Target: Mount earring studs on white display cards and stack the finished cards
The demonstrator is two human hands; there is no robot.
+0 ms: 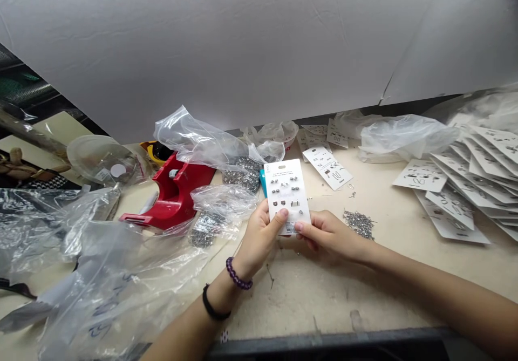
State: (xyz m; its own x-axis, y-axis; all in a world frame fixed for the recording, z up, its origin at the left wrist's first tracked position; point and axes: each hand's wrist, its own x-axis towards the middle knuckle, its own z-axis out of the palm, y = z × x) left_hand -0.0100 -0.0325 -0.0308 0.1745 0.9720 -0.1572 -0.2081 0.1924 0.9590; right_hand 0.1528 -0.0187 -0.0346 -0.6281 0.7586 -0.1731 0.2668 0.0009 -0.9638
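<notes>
A white earring card (288, 193) with rows of small studs is held upright before me, its printed face toward the camera. My left hand (264, 229) grips its lower left edge, thumb across the front. At the lower right corner my right hand (321, 234) pinches the card between thumb and fingers. The fingers behind the card are partly hidden. Just right of my right hand lies a small heap of silver metal pieces (359, 224). A sliver of something teal (263, 182) shows behind the card's left edge.
At left stand a red tape dispenser (174, 191) and crumpled clear plastic bags (121, 291). Bagged dark metal bits (243, 175) lie behind my left hand. Stacked earring cards (481, 172) fill the right side; another card (327, 167) lies beyond. A white panel (259, 48) closes the back.
</notes>
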